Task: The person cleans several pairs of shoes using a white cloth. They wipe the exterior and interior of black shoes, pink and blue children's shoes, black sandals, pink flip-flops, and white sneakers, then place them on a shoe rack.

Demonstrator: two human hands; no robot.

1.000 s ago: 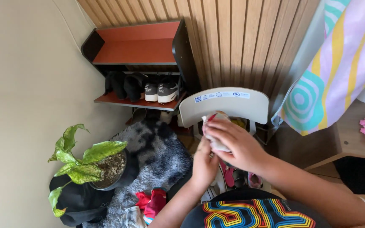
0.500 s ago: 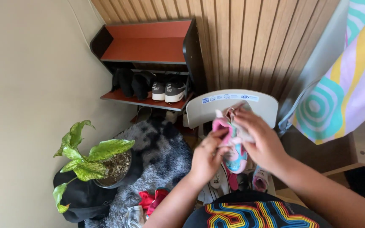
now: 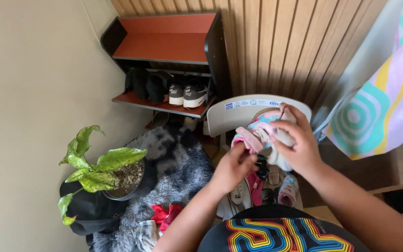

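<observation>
Both my hands are on a small pink, white and teal child's shoe (image 3: 263, 132) held up in front of a white plastic chair back (image 3: 239, 112). My right hand (image 3: 297, 142) wraps over the shoe's top and heel. My left hand (image 3: 232, 165) pinches the pink strap at its lower left side. Below my hands several small shoes (image 3: 276, 186) lie on the chair seat, partly hidden by my arms.
A dark shoe rack with orange shelves (image 3: 164, 46) stands against the slatted wood wall, holding dark shoes and grey-white sneakers (image 3: 187, 95). A potted green plant (image 3: 103, 168) sits left. A grey fluffy rug (image 3: 173, 172) and red cloth (image 3: 166, 214) lie below. A colourful curtain (image 3: 388, 93) hangs right.
The shoe has come up from the chair seat into both hands, and the pink strap is now being pulled by my left hand. The view has shifted slightly.
</observation>
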